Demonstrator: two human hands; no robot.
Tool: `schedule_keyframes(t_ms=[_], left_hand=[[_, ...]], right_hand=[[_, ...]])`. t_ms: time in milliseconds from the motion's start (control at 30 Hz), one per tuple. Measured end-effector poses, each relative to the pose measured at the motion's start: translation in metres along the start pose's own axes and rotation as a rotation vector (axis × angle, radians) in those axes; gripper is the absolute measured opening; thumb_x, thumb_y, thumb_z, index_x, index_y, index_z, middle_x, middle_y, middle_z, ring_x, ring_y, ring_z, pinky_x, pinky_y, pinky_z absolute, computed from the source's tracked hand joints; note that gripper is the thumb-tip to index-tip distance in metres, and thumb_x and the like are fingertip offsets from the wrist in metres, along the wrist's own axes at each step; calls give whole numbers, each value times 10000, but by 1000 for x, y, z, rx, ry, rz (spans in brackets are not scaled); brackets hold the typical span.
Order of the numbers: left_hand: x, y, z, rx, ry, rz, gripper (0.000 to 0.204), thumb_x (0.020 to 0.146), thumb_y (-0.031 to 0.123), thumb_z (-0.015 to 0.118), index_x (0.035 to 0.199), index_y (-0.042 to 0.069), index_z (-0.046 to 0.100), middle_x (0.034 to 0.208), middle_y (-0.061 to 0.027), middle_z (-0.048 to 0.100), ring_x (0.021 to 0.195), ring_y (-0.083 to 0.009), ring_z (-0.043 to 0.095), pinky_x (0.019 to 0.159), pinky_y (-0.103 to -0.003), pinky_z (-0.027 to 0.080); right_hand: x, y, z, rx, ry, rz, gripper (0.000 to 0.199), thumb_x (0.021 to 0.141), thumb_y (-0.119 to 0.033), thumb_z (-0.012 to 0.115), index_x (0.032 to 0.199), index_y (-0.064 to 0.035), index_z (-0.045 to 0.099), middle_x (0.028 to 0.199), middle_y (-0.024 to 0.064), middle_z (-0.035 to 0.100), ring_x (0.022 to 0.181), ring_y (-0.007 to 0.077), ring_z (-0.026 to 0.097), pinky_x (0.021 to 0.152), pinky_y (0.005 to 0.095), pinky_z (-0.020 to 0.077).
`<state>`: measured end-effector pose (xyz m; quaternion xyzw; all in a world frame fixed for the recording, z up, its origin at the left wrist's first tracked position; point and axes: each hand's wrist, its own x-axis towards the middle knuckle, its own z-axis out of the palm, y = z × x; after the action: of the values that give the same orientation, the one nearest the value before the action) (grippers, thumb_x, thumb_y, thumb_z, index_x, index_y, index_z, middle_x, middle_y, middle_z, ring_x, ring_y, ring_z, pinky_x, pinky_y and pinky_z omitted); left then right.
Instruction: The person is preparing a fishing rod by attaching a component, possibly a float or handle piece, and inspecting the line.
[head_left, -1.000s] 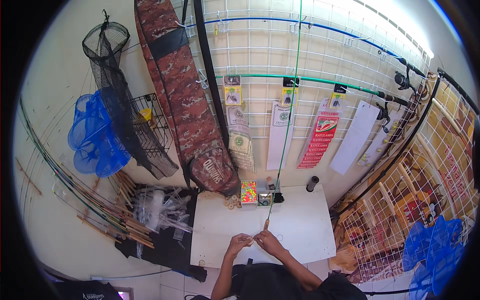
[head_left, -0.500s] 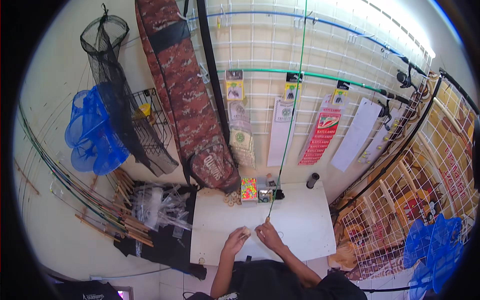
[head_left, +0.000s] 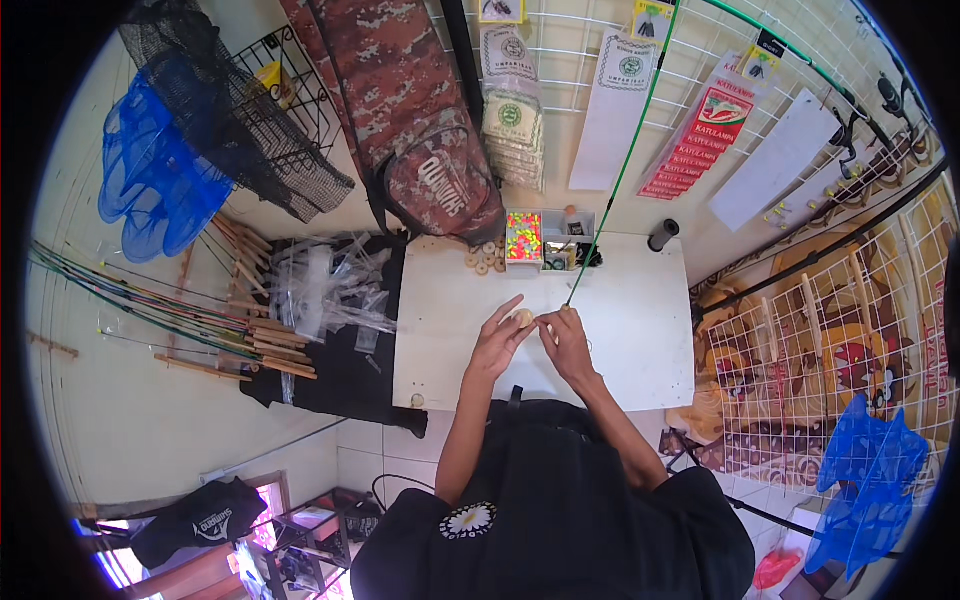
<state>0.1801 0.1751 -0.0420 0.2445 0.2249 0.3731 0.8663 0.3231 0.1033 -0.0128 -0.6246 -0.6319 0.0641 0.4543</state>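
Over the white table, my left hand (head_left: 496, 345) pinches a small round pale spool (head_left: 525, 318) at its fingertips, with one finger stretched out past it. Close beside it, my right hand (head_left: 568, 348) is closed around the handle end of a thin green fishing rod (head_left: 625, 165), which rises away from me and leans slightly right. The right fingertips come up to the spool's edge; any line between the two is too fine to make out.
At the table's back stand a tray of bright beads (head_left: 524, 236), a grey compartment box (head_left: 582, 222) and a dark cylinder (head_left: 663, 235). Pale rings (head_left: 486, 260) lie beside them. A camouflage rod bag (head_left: 440, 170) leans there. Wooden-handled rods (head_left: 280, 345) and plastic bags (head_left: 325, 290) are left.
The head view has tilted down, so the table sits higher in it. My hands have come closer together, and a left finger now stretches out. Both keep their hold.
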Motion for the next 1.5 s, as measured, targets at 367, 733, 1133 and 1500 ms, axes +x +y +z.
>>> schedule_keyframes(t_ms=[367,733,1133,1500], left_hand=[[6,-6,3,339,106,-1,225,910,99,631,1113,6,597,1037,-70,622,950,-125,581,747,-247,471],[14,-4,8,254,61,40,127,959,58,529,1082,32,545,1091,-100,594,999,-165,579,853,-314,495],[14,-11,20,256,256,81,227,882,40,624,1080,-34,542,1014,-187,633,907,-236,651,789,-341,572],[14,-4,20,202,201,128,243,934,101,581,1128,-45,568,1023,-163,644,946,-202,628,856,-316,511]], right_hand=[[0,-5,-3,92,177,256,53,849,-26,614,897,-7,623,769,109,600,657,220,498,603,353,408],[-3,2,4,81,119,108,72,815,0,637,880,-17,609,787,119,587,668,249,506,619,373,419],[-5,5,-2,25,29,32,94,786,-25,653,872,-56,630,731,97,540,718,268,505,666,388,403],[7,-4,-13,-31,0,-3,119,782,-23,678,892,-67,684,726,86,588,756,263,549,694,385,419]])
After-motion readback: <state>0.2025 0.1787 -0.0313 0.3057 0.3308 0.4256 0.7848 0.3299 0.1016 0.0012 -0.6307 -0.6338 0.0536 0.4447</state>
